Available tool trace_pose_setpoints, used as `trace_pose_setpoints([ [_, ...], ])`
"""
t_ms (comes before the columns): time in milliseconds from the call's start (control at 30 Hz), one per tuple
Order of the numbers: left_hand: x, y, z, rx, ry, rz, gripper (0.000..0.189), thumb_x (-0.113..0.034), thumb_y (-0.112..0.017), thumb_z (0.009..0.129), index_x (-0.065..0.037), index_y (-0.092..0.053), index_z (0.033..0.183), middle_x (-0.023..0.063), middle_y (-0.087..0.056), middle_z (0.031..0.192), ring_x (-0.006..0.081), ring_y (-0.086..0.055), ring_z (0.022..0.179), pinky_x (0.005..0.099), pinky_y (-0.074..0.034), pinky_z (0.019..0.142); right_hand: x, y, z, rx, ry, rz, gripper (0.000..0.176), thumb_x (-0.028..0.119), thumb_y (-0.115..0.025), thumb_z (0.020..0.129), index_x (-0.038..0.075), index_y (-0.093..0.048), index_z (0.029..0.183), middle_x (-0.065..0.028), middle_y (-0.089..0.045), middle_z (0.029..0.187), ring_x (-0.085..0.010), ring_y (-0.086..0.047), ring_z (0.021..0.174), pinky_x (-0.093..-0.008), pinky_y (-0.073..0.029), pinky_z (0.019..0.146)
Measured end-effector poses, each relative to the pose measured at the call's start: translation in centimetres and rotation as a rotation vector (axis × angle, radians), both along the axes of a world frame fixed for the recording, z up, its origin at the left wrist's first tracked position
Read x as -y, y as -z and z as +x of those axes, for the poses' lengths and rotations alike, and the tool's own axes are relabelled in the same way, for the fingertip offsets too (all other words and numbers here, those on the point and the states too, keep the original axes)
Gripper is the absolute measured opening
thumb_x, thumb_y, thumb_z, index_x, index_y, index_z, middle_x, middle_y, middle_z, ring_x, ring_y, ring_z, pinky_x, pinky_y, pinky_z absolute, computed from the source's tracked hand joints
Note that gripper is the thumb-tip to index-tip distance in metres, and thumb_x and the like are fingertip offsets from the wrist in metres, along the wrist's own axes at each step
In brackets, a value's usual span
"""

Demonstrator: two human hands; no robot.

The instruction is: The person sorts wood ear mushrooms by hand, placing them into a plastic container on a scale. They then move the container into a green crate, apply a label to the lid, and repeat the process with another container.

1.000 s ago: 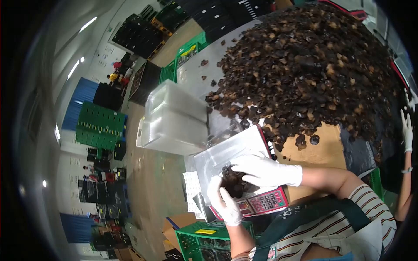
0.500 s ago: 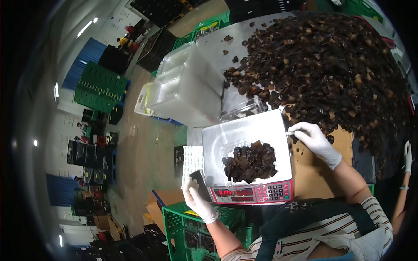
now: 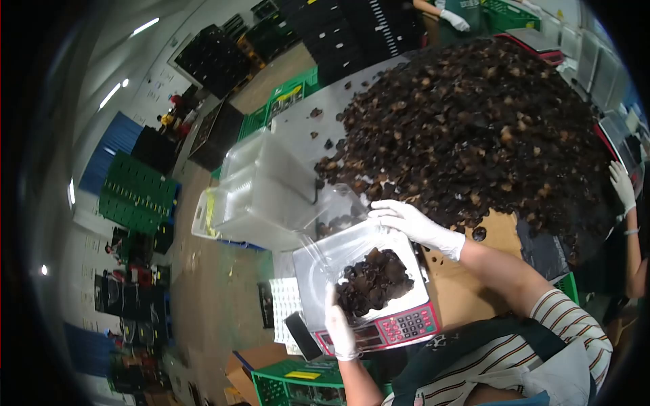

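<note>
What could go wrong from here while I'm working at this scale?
The dark pieces sit in a loose heap on the scale, so a bump from the left hand might spill some. The tall stack of clear containers stands close by the scale and could tip if knocked. The dark flat object beside the scale's corner may get nudged off.

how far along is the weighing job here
Looks done: a dark portion is on the scale. In hand: the left hand and right hand are at the clear plastic around it, which looks unclosed. Left: probably much of the large dark pile; stacked clear containers stand nearby.
</note>
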State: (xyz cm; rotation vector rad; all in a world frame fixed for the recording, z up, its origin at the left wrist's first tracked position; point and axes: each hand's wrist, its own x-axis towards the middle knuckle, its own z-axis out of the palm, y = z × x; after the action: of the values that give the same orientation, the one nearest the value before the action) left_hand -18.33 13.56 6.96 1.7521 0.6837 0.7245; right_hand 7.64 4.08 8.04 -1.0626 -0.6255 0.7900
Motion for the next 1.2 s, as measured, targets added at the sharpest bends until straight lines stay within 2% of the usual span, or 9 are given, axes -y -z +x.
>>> trace_pose_setpoints([
  [167, -0.3, -1.1, -2.4, 0.724, -0.036, -0.995, 0.073, -0.051, -0.041, 0.096, 0.005, -0.030, 0.141, 0.0232, -0.032, 0.144, 0.0350, -0.041, 0.126, 0.0398, -0.044, 0.101, 5.7, -3.1, -1.1, 0.447, -0.174, -0.003, 0.029, 0.020, -0.072, 0.081, 0.009, -0.064, 0.106, -0.0048, -0.066, 0.097, -0.0113, -0.059, 0.085, -0.0264, -0.047, 0.082],
  [300, 0.7, -0.8, -4.0, 0.171, -0.086, -0.677, 0.050, -0.026, -0.058, 0.094, 0.005, -0.046, 0.132, 0.0164, -0.057, 0.123, 0.0257, -0.057, 0.109, 0.0347, -0.047, 0.093, 9.5, -0.9, -4.9, 0.993, -0.135, -0.296, 0.028, 0.023, -0.075, 0.076, 0.010, -0.058, 0.093, -0.0077, -0.061, 0.095, -0.0217, -0.055, 0.103, -0.0394, -0.045, 0.086],
  [467, 1.6, -0.1, -5.6, -0.119, -0.099, -0.502, 0.018, -0.007, -0.063, 0.088, 0.003, -0.059, 0.103, 0.0098, -0.065, 0.090, 0.0146, -0.062, 0.077, 0.0261, -0.051, 0.068, 10.6, 2.2, -7.0, 0.017, -0.267, -0.404, 0.028, 0.012, -0.061, 0.090, 0.002, -0.044, 0.111, -0.0093, -0.061, 0.083, -0.0132, -0.062, 0.065, -0.0259, -0.053, 0.054],
  [700, -0.2, 4.1, -7.7, -0.019, 0.005, -0.583, 0.007, -0.013, -0.052, 0.092, -0.006, -0.053, 0.093, 0.0046, -0.049, 0.078, 0.0198, -0.046, 0.068, 0.0331, -0.043, 0.065, 10.6, 2.6, -7.7, 0.033, -0.477, -0.344, 0.026, 0.003, -0.051, 0.092, -0.001, -0.035, 0.112, -0.0123, -0.061, 0.090, -0.0170, -0.066, 0.079, -0.0283, -0.056, 0.072],
  [900, -0.7, 5.6, -8.2, -0.315, 0.019, 0.015, 0.032, -0.013, -0.065, 0.085, -0.002, -0.052, 0.112, 0.0100, -0.059, 0.101, 0.0207, -0.058, 0.093, 0.0345, -0.049, 0.080, 12.2, 1.4, -8.3, 0.512, -0.174, -0.258, 0.019, 0.005, -0.049, 0.088, 0.005, -0.042, 0.106, -0.0091, -0.061, 0.073, -0.0181, -0.063, 0.066, -0.0339, -0.052, 0.061],
  [933, -1.9, 8.7, -9.5, -0.003, -0.075, -0.492, 0.070, -0.031, -0.073, 0.079, -0.004, -0.039, 0.135, 0.0159, -0.052, 0.123, 0.0277, -0.051, 0.116, 0.0397, -0.043, 0.096, 12.5, 1.0, -7.9, 0.597, -0.092, -0.240, 0.017, 0.006, -0.050, 0.087, 0.005, -0.046, 0.103, -0.0095, -0.062, 0.076, -0.0202, -0.063, 0.069, -0.0348, -0.052, 0.062],
  [1067, 6.0, -4.7, -2.3, 0.031, 0.162, -0.528, 0.070, 0.007, -0.072, 0.071, 0.001, -0.041, 0.134, 0.0171, -0.057, 0.118, 0.0229, -0.056, 0.108, 0.0366, -0.048, 0.094, 12.1, 0.4, -5.4, 0.947, 0.152, -0.045, 0.017, 0.001, -0.054, 0.076, 0.004, -0.059, 0.093, -0.0127, -0.064, 0.085, -0.0255, -0.062, 0.075, -0.0356, -0.051, 0.065],
  [1133, 4.6, -2.3, -1.8, -0.077, 0.144, 0.829, 0.052, 0.001, -0.065, 0.075, 0.002, -0.051, 0.125, 0.0197, -0.059, 0.113, 0.0364, -0.054, 0.110, 0.0431, -0.042, 0.096, 12.0, -0.3, -4.7, 0.949, 0.160, 0.049, 0.027, -0.005, -0.056, 0.069, 0.001, -0.062, 0.094, -0.0135, -0.064, 0.088, -0.0260, -0.062, 0.074, -0.0356, -0.051, 0.068],
  [1200, 4.5, -2.2, -2.0, 0.029, 0.118, 0.911, 0.040, -0.002, -0.064, 0.079, 0.000, -0.055, 0.118, 0.0172, -0.059, 0.112, 0.0372, -0.055, 0.105, 0.0428, -0.044, 0.092, 11.9, -1.0, -4.4, 1.044, 0.234, 0.103, 0.027, -0.008, -0.060, 0.064, 0.003, -0.062, 0.089, -0.0110, -0.064, 0.090, -0.0284, -0.061, 0.079, -0.0384, -0.050, 0.071],
])
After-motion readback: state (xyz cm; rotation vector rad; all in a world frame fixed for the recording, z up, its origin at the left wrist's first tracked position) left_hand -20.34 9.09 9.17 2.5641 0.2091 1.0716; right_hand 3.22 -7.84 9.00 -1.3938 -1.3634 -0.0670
